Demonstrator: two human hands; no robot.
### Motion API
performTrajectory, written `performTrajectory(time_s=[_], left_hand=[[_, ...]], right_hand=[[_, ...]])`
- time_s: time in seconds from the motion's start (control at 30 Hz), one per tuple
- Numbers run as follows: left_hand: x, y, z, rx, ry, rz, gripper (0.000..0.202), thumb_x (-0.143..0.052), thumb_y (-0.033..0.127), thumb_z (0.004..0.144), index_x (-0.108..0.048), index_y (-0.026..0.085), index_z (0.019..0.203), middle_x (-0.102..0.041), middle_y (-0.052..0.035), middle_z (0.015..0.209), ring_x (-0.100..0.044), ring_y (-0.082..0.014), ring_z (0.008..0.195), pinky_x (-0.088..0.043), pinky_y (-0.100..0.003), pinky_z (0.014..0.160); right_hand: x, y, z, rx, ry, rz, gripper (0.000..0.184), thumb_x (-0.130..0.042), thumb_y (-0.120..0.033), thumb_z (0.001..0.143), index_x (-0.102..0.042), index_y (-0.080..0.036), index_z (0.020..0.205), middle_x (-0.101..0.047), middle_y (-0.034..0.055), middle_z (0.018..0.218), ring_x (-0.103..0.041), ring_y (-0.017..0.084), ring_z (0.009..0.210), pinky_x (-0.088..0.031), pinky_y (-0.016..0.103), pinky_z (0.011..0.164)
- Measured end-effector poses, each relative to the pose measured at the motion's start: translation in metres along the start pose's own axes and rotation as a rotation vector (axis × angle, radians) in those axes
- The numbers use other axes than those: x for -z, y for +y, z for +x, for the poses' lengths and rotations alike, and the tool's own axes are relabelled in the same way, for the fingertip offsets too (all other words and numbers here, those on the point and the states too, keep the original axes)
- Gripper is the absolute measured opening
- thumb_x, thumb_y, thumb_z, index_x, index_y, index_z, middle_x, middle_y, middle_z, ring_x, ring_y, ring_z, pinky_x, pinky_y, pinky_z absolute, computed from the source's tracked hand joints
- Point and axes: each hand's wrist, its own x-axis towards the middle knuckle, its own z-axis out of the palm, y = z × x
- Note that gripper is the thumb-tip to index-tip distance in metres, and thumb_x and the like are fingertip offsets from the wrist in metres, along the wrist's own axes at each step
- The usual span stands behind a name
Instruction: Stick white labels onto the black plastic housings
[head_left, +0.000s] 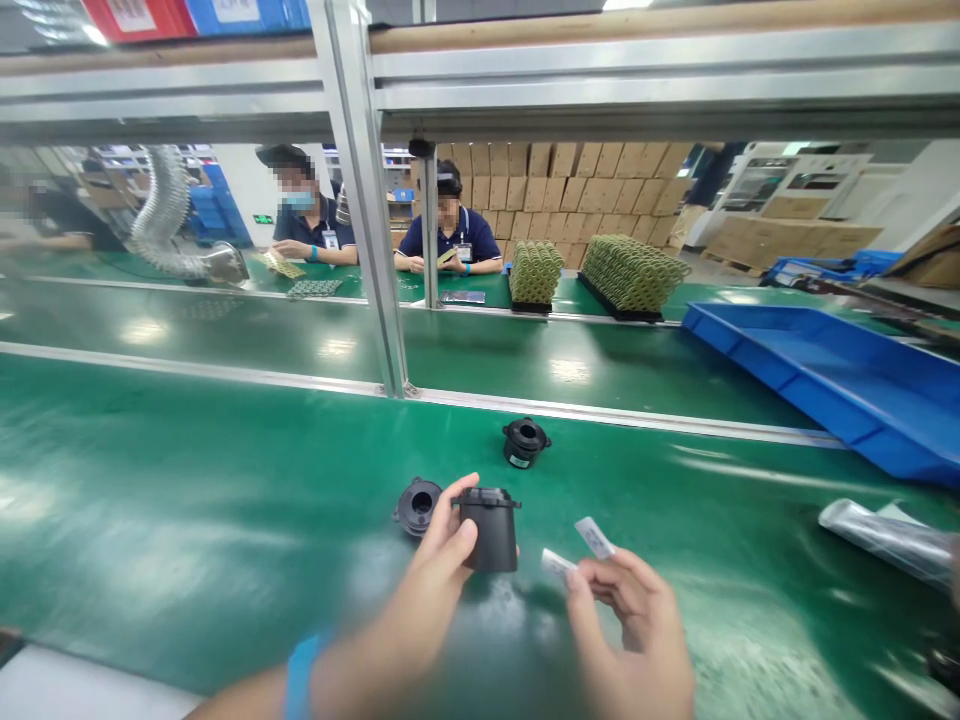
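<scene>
My left hand [442,555] is closed around a black plastic housing [491,535], held up over the green bench with a flanged rim at its top. In my right hand [626,610] are two small white labels: one label [595,538] sticks up from a fingertip, and the other label [558,563] sits by the thumb. The labels are a short gap to the right of the housing. Partly behind my left hand lies a round black part [418,505] with a hole in its middle. Farther back stands a similar black part [525,443] with a white label on its side.
A large blue tray [825,350] sits at the right, near a clear plastic roll [892,535]. A metal post [367,220] rises from the bench divider. Across the line, people work beside stacks of yellow-green rings [634,275].
</scene>
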Motion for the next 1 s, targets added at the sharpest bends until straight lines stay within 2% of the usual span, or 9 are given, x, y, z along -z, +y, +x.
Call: performTrajectory(time_s=[0.03,0.13,0.2,0.27,0.43,0.57,0.73,1.0], left_hand=[[0.0,0.0,0.001,0.009,0.009,0.013,0.058,-0.059,0.044,0.091,-0.036,0.034,0.143,-0.056,-0.0064,0.133,-0.061,-0.0201,0.107,-0.043,-0.04,0.103],[0.001,-0.001,0.004,0.025,0.028,0.055,0.061,-0.057,0.045,0.092,-0.03,0.036,0.146,-0.056,-0.0072,0.129,-0.059,-0.0197,0.104,-0.047,-0.044,0.1],[0.001,-0.002,0.005,0.039,0.031,0.088,0.062,-0.057,0.045,0.092,-0.029,0.036,0.146,-0.056,-0.0076,0.125,-0.058,-0.0197,0.102,-0.049,-0.044,0.097],[0.002,-0.003,0.006,0.058,0.024,0.109,0.061,-0.057,0.046,0.091,-0.03,0.033,0.145,-0.056,-0.0076,0.12,-0.058,-0.0198,0.101,-0.049,-0.044,0.096],[0.004,-0.006,0.009,0.098,-0.014,0.051,0.056,-0.056,0.04,0.093,-0.03,0.031,0.142,-0.055,-0.0058,0.118,-0.057,-0.0165,0.1,-0.045,-0.038,0.099],[0.004,-0.009,0.011,0.105,-0.003,-0.03,0.052,-0.056,0.035,0.093,-0.032,0.029,0.138,-0.055,-0.0065,0.121,-0.057,-0.016,0.104,-0.042,-0.036,0.102],[0.003,-0.012,0.011,0.093,-0.026,-0.055,0.056,-0.055,0.034,0.093,-0.026,0.028,0.14,-0.055,-0.0089,0.121,-0.06,-0.0187,0.1,-0.046,-0.038,0.095],[0.003,-0.013,0.01,0.113,-0.034,-0.027,0.061,-0.058,0.038,0.091,-0.025,0.028,0.141,-0.05,-0.0089,0.127,-0.057,-0.0172,0.1,-0.045,-0.034,0.088]], right_hand=[[0.002,0.0,0.005,-0.031,-0.022,0.071,0.057,-0.072,-0.054,0.077,-0.047,-0.025,0.119,-0.065,0.0043,0.093,-0.062,0.021,0.091,-0.047,0.037,0.087],[0.004,-0.002,0.02,-0.151,-0.204,0.258,0.064,-0.079,-0.053,0.071,-0.045,-0.026,0.119,-0.064,0.0016,0.086,-0.062,0.019,0.085,-0.05,0.029,0.075],[0.001,-0.005,0.026,-0.211,-0.305,0.315,0.064,-0.08,-0.051,0.071,-0.045,-0.025,0.118,-0.062,-0.0008,0.081,-0.059,0.015,0.078,-0.048,0.023,0.069],[-0.004,-0.008,0.028,-0.255,-0.346,0.341,0.065,-0.081,-0.052,0.07,-0.045,-0.024,0.117,-0.06,-0.0021,0.076,-0.056,0.012,0.071,-0.045,0.021,0.064],[-0.012,-0.004,0.025,-0.305,-0.387,0.348,0.068,-0.081,-0.051,0.07,-0.045,-0.023,0.121,-0.059,-0.0025,0.072,-0.052,0.012,0.065,-0.043,0.02,0.06],[-0.012,0.002,0.02,-0.309,-0.407,0.332,0.066,-0.081,-0.049,0.071,-0.044,-0.025,0.121,-0.06,-0.0028,0.072,-0.052,0.012,0.064,-0.044,0.02,0.058],[-0.012,0.004,0.015,-0.281,-0.364,0.276,0.062,-0.078,-0.051,0.075,-0.043,-0.027,0.121,-0.061,-0.0026,0.074,-0.055,0.012,0.07,-0.047,0.019,0.064],[-0.01,0.014,0.013,-0.233,-0.433,0.222,0.057,-0.074,-0.049,0.079,-0.041,-0.028,0.121,-0.062,-0.0013,0.081,-0.059,0.013,0.077,-0.05,0.022,0.073]])
